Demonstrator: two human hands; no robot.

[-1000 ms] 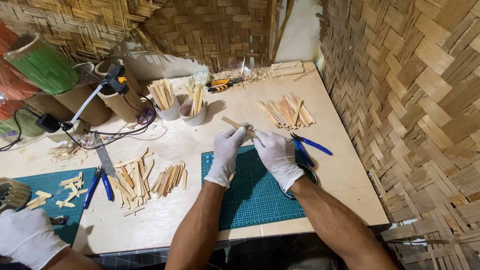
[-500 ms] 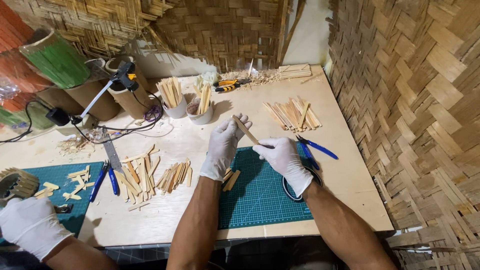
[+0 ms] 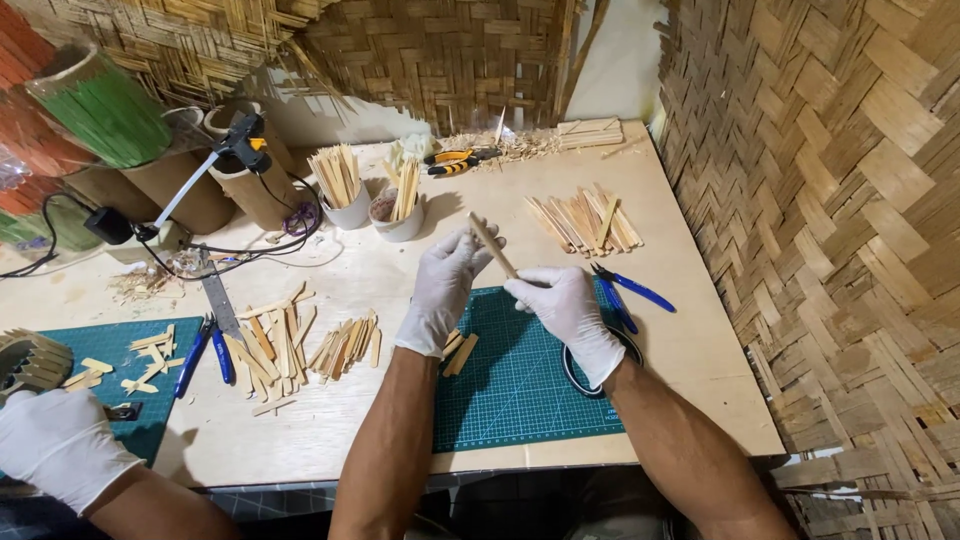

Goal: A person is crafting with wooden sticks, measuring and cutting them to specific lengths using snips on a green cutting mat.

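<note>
The white-gloved left hand and right hand pinch a thin, pale flat wooden stick above the green cutting mat; its long axis slants up-left, left fingers nearer the upper end.

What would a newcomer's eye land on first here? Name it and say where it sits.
First, the two white-gloved hands at the centre: the left hand and right hand hold a thin wooden stick above the green cutting mat. Next, the woven bamboo wall on the right, and a co-worker's gloved hand at the lower left.
</note>
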